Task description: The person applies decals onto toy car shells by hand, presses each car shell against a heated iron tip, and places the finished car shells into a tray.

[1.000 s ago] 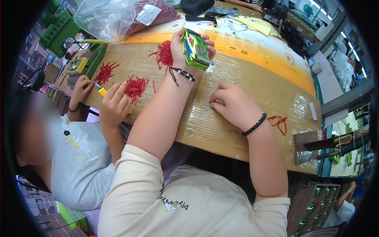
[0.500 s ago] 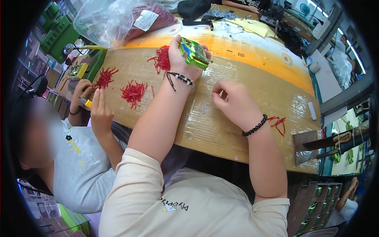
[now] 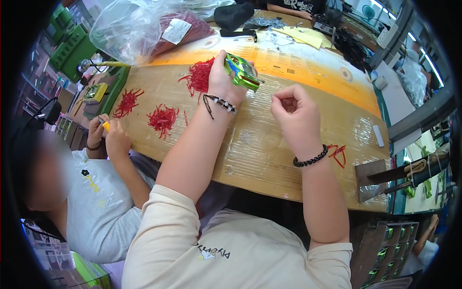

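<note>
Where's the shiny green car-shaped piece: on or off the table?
Off: the left hand holds the shiny green piece against its palm.

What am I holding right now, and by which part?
Your left hand holds the green toy car by its sides, over the palm. Your right hand is curled; whether it holds anything can't be told.

Single cam on the person's head, facing fwd & steeply down thru a v. wide lens, dark rounded corners. Nearest, at btm: wearer's cream short-sleeved shirt [image 3: 231, 260]. Farther, mid-frame: bare left hand [image 3: 224, 85] & bare right hand [image 3: 301, 115], over a flat brown cardboard work surface [image 3: 269, 166] seen from above. Top = far side, w/ crumpled clear plastic bag [image 3: 126, 31]; L edge catches co-worker's light-grey shirt [image 3: 98, 221].
</note>
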Available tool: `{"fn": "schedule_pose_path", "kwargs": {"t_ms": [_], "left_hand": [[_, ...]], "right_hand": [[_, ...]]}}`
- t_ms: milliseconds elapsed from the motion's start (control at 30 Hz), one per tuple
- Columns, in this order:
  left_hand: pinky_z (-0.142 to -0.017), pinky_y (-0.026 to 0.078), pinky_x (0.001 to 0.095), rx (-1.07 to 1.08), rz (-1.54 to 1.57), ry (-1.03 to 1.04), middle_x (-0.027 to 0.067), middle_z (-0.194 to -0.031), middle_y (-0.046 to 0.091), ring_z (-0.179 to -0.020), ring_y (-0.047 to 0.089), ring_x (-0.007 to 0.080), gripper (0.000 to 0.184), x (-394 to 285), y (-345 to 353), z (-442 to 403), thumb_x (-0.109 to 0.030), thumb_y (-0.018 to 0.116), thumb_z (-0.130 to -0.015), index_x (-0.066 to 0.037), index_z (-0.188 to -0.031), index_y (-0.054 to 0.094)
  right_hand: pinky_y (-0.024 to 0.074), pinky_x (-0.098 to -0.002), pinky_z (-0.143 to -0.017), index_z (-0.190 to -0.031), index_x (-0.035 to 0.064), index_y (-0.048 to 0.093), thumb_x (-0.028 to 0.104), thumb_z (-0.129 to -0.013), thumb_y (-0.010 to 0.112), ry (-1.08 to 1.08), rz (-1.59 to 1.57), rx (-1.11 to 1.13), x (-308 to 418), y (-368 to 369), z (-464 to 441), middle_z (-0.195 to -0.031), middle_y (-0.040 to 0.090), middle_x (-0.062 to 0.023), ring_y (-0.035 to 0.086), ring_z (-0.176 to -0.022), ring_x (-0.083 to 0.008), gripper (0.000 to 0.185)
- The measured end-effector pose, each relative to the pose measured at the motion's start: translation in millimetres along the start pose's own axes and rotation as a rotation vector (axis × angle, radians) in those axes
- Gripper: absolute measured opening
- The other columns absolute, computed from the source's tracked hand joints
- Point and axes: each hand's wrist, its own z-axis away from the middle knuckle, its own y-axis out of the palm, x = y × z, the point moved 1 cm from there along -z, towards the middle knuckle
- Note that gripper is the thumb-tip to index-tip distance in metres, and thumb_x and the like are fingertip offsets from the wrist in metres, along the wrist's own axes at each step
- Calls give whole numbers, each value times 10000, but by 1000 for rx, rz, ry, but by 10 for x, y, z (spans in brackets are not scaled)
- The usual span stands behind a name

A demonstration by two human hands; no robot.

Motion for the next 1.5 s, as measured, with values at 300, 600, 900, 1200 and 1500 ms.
{"fn": "schedule_pose_path", "kwargs": {"t_ms": [300,600,900,1200,1500], "left_hand": [[-735,488,428,-2,-37,22,222,-934,556,-803,531,307,474,-24,3,30,-427,370,-985,26,-1119,408],[-761,514,410,59,-15,-48,211,-931,595,-824,575,308,523,-26,-86,-81,-454,383,-973,50,-1069,483],[-841,539,421,293,-59,-99,213,-1084,621,-926,632,308,521,-76,-212,-185,-393,346,-995,62,-1183,515],[-707,562,335,192,-547,-136,123,-1137,604,-903,637,226,455,17,94,133,-265,563,-928,-1,-1284,455],[-906,453,282,765,-1295,157,71,-1202,528,-1086,524,143,633,243,288,537,58,637,-777,-27,-1357,398]], "right_hand": [[507,-279,-638,-807,-7,600,19,-752,660,107,165,434,-15,74,106,-727,631,-87,610,-666,-145,86],[525,-369,-709,-871,-6,659,42,-780,616,-7,236,527,-151,128,158,-825,668,-170,655,-759,-300,111],[529,-361,-704,-887,18,660,51,-795,616,-68,278,500,-174,154,174,-818,674,-166,664,-752,-301,108],[524,-327,-680,-966,-12,648,50,-880,602,-117,253,-148,94,-252,-51,-829,680,-172,677,-757,-263,116],[502,-306,-714,-910,-5,661,-37,-809,641,-417,121,-263,135,-342,-91,-865,622,-104,617,-802,-230,108]]}}
